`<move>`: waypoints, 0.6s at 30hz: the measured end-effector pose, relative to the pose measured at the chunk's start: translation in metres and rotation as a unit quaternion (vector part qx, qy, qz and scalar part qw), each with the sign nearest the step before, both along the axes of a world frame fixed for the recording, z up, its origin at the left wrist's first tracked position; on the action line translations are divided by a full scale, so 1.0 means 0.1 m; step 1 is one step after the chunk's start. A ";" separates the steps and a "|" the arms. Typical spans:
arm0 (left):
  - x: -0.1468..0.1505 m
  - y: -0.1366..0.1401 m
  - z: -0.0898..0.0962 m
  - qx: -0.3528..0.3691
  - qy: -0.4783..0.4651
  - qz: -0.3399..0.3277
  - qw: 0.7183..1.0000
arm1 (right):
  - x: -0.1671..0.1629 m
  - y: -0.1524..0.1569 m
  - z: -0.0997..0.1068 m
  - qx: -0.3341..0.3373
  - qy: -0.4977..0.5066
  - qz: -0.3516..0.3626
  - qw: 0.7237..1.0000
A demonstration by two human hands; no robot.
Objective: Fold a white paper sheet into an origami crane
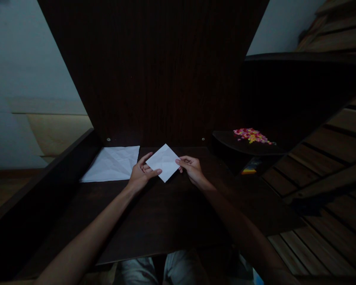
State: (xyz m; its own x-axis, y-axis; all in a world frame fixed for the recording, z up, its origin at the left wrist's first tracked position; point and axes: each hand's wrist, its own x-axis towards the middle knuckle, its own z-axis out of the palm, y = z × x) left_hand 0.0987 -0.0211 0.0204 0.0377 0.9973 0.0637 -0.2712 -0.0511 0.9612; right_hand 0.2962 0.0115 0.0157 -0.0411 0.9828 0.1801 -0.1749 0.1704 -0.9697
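Note:
A small white square of folded paper (164, 163) is held up over the dark desk, turned so that one corner points away from me. My left hand (141, 171) grips its left side, thumb on top and fingers behind. At the right corner my right hand (191, 168) pinches it between thumb and fingers. Faint crease lines cross the paper's face. Larger creased white sheets (114, 163) lie flat on the desk just left of my left hand.
Dark wooden desk (154, 221) with a tall back panel (154, 71) and a raised left side (47, 178). On a corner shelf (225, 138) at the right lies a pile of small pink, red and yellow pieces (253, 135). Slatted wood (338, 158) stands further right.

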 end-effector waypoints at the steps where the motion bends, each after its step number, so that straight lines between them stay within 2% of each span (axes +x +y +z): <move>1: 0.01 -0.01 0.00 0.002 0.000 -0.001 1.000 | 0.00 0.00 0.00 0.000 0.003 -0.003 1.000; 8: 0.05 -0.06 0.02 0.045 0.024 0.031 0.998 | -0.04 -0.04 0.03 -0.022 0.052 -0.007 0.998; 11: 0.04 -0.08 0.05 0.086 0.096 0.045 0.991 | -0.03 -0.03 0.04 -0.023 0.050 -0.006 0.998; 14: 0.00 -0.09 0.06 0.072 0.170 0.009 0.983 | -0.02 -0.03 0.03 -0.032 0.057 -0.014 0.998; 18: -0.02 -0.10 0.02 0.042 0.171 -0.029 0.984 | -0.03 -0.04 0.02 -0.051 0.071 0.007 0.996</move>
State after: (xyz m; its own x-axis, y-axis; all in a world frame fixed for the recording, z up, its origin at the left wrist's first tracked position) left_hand 0.0966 -0.0314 0.0228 0.1273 0.9846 0.1196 0.0632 -0.1284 0.9897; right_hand 0.2929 0.0077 0.0177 -0.0366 0.9957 0.0851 -0.3123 0.0695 -0.9474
